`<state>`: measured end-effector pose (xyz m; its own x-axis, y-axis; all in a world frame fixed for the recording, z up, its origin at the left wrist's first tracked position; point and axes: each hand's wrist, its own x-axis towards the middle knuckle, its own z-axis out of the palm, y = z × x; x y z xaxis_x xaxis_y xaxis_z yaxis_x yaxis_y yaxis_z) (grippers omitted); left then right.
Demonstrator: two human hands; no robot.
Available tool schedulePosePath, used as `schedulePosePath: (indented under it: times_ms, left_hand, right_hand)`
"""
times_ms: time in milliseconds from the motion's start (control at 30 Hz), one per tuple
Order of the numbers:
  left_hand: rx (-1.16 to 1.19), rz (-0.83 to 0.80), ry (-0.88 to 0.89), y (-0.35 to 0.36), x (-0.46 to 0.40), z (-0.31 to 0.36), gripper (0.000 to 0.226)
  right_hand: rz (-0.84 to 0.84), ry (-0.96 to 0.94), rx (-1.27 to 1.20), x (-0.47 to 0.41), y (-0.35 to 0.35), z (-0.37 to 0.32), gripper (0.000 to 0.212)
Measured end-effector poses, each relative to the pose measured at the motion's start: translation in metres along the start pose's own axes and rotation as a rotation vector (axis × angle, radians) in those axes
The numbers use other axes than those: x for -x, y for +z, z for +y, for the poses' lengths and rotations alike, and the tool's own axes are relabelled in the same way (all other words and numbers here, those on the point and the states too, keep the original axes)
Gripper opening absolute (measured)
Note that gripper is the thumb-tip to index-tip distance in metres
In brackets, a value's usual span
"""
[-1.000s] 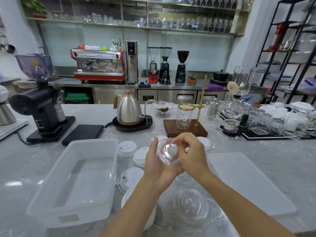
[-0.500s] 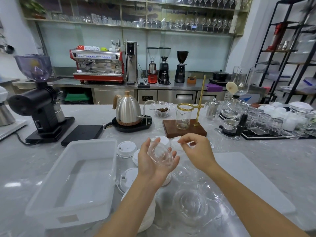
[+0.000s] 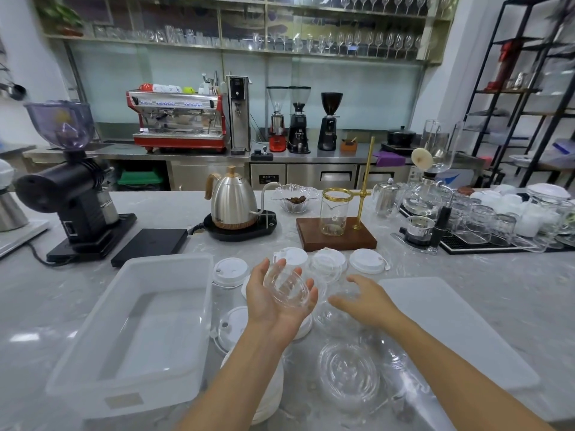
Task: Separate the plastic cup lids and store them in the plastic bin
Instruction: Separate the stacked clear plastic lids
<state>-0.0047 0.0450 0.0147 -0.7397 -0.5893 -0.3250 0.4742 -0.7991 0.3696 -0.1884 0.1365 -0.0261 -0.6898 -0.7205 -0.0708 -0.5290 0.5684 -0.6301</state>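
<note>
My left hand (image 3: pixel 275 301), palm up with fingers loosely spread, cradles a clear lid (image 3: pixel 287 287). My right hand (image 3: pixel 362 298), just right of it, hovers palm down, fingers relaxed and holding nothing, over more clear lids (image 3: pixel 348 370) on the counter (image 3: pixel 466 265). The bin (image 3: pixel 133 325) sits left of my left hand, white lids (image 3: pixel 230 270) between them and beyond.
</note>
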Motion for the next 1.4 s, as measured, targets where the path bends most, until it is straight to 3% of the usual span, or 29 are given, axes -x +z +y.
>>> schedulePosePath:
  times_ms: [100, 300, 467, 667, 800, 933, 1400]
  left_hand:
    - [0.004, 0.005, -0.001, 0.0, 0.0, 0.001, 0.036]
    - [-0.001, 0.014, 0.006, 0.001, 0.0, 0.003, 0.036]
    - [-0.006, 0.021, -0.003, 0.002, -0.001, 0.001, 0.035]
    - [-0.002, 0.038, -0.028, 0.003, -0.001, -0.003, 0.045]
    - [0.002, 0.024, -0.047, 0.004, -0.001, -0.004, 0.041]
    - [0.061, -0.038, -0.105, 0.006, 0.0, -0.004, 0.039]
    - [-0.006, -0.107, -0.166, 0.009, 0.007, -0.001, 0.04]
  right_hand:
    - [-0.04, 0.014, 0.055, -0.001, 0.004, 0.002, 0.098]
    - [0.023, -0.032, 0.008, -0.006, 0.008, 0.006, 0.097]
    - [0.145, -0.102, -0.106, -0.004, 0.006, -0.001, 0.088]
    - [0.245, -0.336, -0.29, 0.014, -0.006, -0.03, 0.07]
    - [0.168, -0.508, -0.425, 0.034, -0.015, -0.057, 0.061]
    - [0.038, -0.642, -0.386, 0.048, -0.012, -0.072, 0.075]
    - [-0.132, -0.635, -0.371, 0.049, -0.005, -0.078, 0.103]
